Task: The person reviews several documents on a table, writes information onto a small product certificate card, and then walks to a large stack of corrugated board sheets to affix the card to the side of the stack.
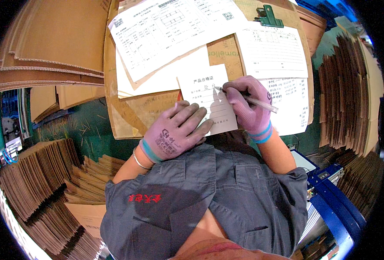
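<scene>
A small white printed form (pixel 218 104) with ruled lines lies in front of me on a cardboard surface. My left hand (pixel 177 128), in a pinkish-purple glove with grey fingertips, rests flat over the form's left side, fingers stretched out. Gloved the same way, my right hand (pixel 250 104) pinches a pen (pixel 261 104). The pen's tip meets the form near its top lines, beside some handwritten marks. To the right, partly under my right hand, is a sheet with handwriting (pixel 291 104).
Large printed sheets (pixel 174 34) overlap at the far left of the cardboard (pixel 127 115). A green clip (pixel 270 17) sits above a lined sheet (pixel 272 52). Stacked flat cardboard (pixel 58 39) stands left, more cardboard (pixel 345 95) right. Blue machinery (pixel 335 212) is at lower right.
</scene>
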`<state>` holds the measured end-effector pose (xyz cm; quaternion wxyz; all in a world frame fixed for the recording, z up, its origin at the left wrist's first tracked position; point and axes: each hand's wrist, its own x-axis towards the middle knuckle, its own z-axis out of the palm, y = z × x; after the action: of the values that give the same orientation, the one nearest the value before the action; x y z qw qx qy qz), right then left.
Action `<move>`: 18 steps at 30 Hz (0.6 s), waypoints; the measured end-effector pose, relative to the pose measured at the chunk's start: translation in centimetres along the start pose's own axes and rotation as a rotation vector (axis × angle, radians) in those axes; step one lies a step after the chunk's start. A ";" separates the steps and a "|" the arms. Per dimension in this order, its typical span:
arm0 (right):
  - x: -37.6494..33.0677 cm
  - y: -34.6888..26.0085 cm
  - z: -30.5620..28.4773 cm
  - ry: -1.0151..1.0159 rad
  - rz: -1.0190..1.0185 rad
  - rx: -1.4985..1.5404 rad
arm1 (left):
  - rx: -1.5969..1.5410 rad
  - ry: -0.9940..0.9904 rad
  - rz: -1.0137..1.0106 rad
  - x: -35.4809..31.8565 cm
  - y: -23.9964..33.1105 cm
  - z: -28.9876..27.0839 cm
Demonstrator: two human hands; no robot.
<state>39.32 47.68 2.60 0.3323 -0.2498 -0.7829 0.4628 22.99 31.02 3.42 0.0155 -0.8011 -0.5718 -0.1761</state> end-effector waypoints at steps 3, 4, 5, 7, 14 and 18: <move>-0.1 -0.2 0.2 0.011 0.040 0.008 | 0.003 -0.004 0.004 0.0 -0.1 -0.1; -0.2 -0.3 0.2 0.002 0.052 -0.002 | 0.004 -0.002 0.004 0.0 0.0 -0.1; -0.2 -0.4 0.1 -0.006 0.064 -0.012 | 0.005 0.001 0.004 0.0 0.0 -0.1; -0.2 -0.2 0.2 0.018 0.038 0.000 | 0.005 0.004 0.003 0.0 0.0 0.0; -0.2 0.2 0.2 0.038 0.035 -0.002 | 0.005 -0.005 0.004 0.0 0.0 0.0; -0.2 -0.3 0.2 0.049 0.123 0.063 | -0.008 -0.029 0.007 0.1 0.0 -0.4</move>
<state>39.31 47.29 2.79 0.3299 -0.2983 -0.7428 0.5004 22.86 31.00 3.81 0.0047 -0.8056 -0.5684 -0.1669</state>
